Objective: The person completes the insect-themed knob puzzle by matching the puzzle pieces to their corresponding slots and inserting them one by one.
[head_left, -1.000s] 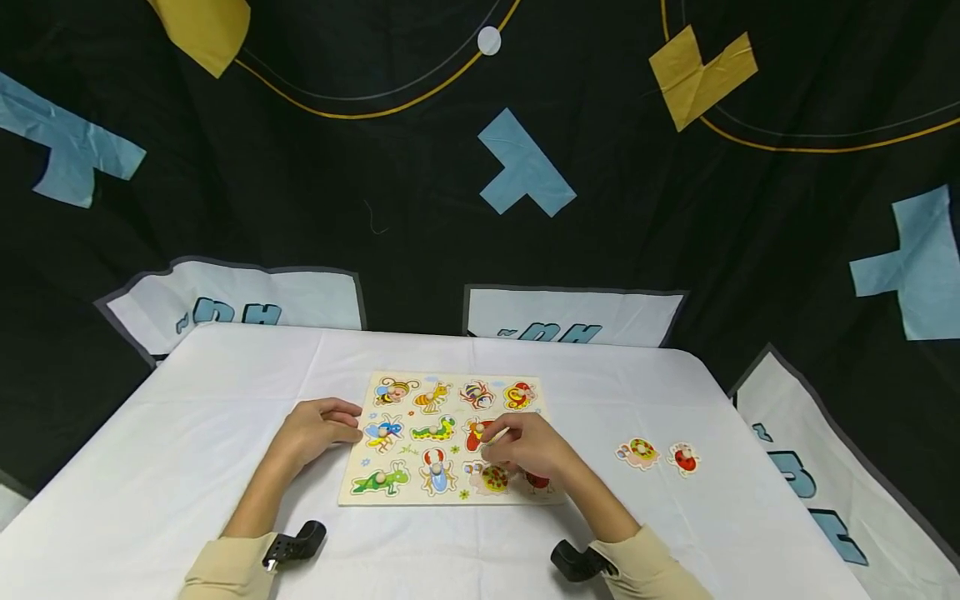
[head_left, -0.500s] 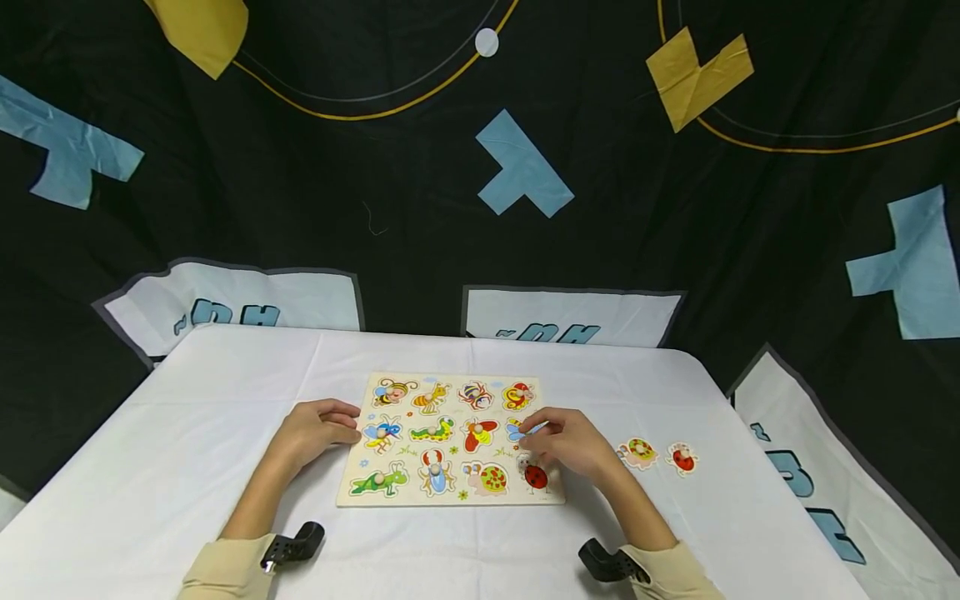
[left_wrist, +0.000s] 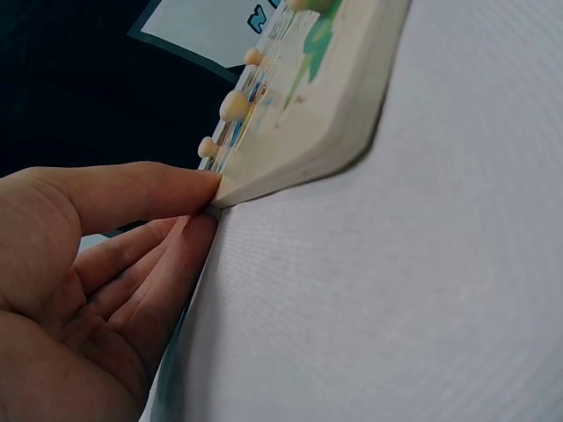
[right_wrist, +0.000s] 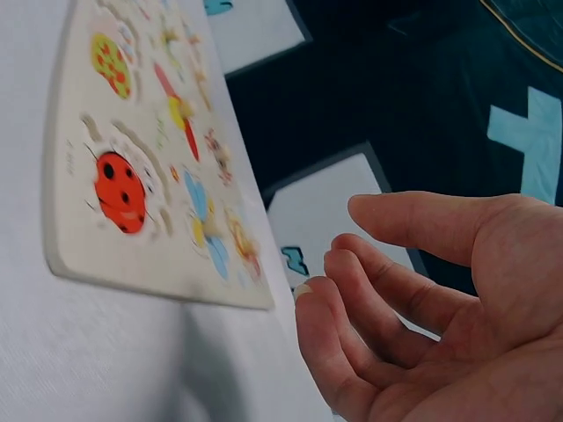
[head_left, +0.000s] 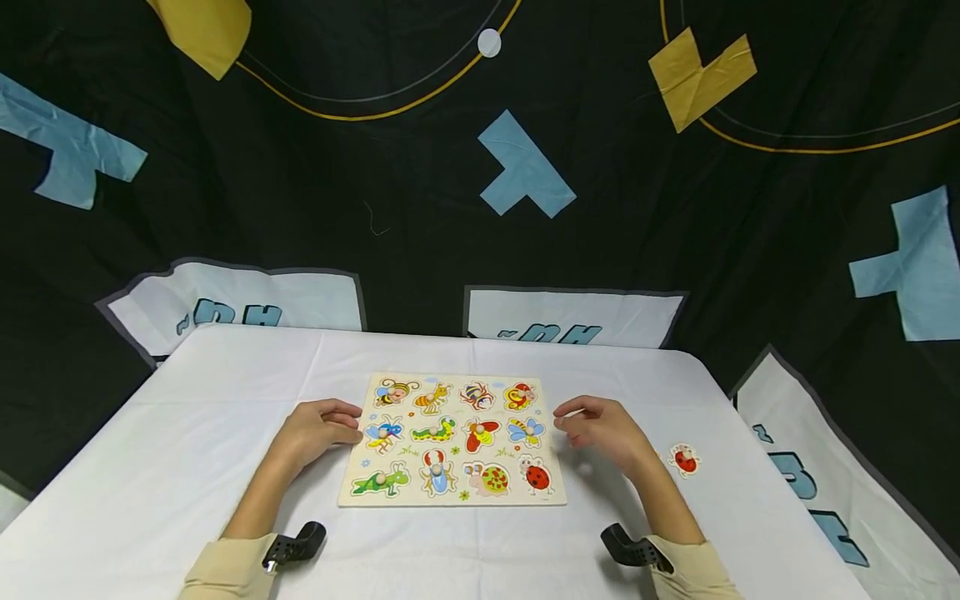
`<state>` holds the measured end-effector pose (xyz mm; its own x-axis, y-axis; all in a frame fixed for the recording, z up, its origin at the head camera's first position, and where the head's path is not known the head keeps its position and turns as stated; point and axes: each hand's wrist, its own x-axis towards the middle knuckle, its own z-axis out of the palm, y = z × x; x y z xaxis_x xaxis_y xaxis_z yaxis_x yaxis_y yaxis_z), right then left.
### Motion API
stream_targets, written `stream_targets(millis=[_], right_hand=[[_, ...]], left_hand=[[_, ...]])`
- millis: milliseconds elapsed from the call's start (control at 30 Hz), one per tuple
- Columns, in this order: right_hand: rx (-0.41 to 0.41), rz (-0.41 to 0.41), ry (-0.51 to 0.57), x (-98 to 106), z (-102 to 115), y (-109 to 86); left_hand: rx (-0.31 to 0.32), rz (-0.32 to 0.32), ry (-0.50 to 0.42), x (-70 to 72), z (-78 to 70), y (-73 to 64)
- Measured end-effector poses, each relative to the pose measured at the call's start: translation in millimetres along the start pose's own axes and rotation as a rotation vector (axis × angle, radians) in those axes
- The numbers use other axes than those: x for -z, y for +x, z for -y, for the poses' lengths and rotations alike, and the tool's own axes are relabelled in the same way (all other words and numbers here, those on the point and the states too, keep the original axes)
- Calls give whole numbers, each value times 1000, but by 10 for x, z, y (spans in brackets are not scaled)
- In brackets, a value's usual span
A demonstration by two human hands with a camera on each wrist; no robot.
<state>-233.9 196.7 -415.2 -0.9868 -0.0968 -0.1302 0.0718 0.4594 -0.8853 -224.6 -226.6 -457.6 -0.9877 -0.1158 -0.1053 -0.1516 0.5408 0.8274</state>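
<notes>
A wooden knob puzzle board point(head_left: 450, 500) with colourful insect pictures lies on the white table. My left hand point(head_left: 318, 429) rests at its left edge. In the left wrist view, that thumb point(left_wrist: 141, 189) and the fingertips touch the board's edge. My right hand point(head_left: 600, 429) hovers just off the right edge, fingers loosely bent and nothing between them. In the right wrist view, the ladybug picture point(right_wrist: 120, 193) and the snail picture point(right_wrist: 111, 66) lie in recesses without knobs. Further right on the cloth is a loose ladybug puzzle piece point(head_left: 684, 459).
White cloth point(head_left: 225, 392) covers the table around the board. A black curtain point(head_left: 420, 233) with blue and yellow patches hangs behind. Each wrist wears a black strapped device, the left one point(head_left: 296, 546) and the right one point(head_left: 633, 550) both close above the cloth.
My right hand has moved right, from over the board to beyond its right edge, uncovering the ladybug recess and the blue-winged insect. It now hides the loose snail piece. My left hand has stayed put.
</notes>
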Motion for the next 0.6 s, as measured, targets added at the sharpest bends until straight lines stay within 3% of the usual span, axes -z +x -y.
stream_targets(millis=[600], right_hand=[[-91,-39,-48,590,-251,18]], left_hand=[[1,-2,-1,-6,17,18]])
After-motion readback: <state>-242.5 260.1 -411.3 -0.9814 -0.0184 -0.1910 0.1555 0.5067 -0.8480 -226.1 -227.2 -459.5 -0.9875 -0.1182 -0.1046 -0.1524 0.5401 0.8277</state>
